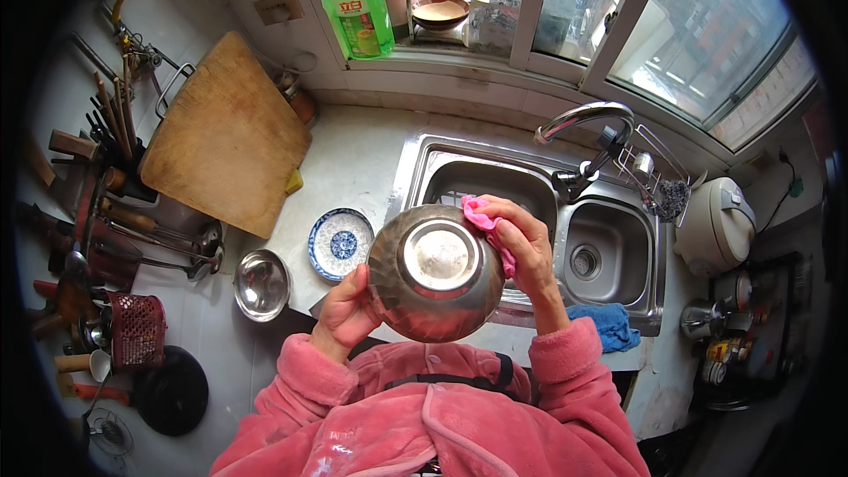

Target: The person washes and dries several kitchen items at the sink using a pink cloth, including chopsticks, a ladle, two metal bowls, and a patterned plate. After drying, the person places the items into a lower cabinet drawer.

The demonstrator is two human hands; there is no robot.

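Note:
Between my hands is a large stainless steel bowl (437,311), its round foot turned up towards me. My left hand (348,315) grips the bowl's left rim, thumb on the outer wall. A crumpled pink cloth (482,215) is held in my right hand (527,248) and pressed against the bowl's upper right side. The bowl hides part of the large basin of the steel sink (490,179). Left of the bowl, a blue-and-white plate (342,244) lies on the counter, and a smaller steel bowl (262,285) stands near the counter's front edge.
A wooden cutting board (228,139) leans at the left, beside hanging utensils (152,232). The faucet (589,146) arches over the sink. A blue cloth (604,326) lies at the sink's front right, and a rice cooker (715,225) stands farther right. Green detergent (361,16) sits on the windowsill.

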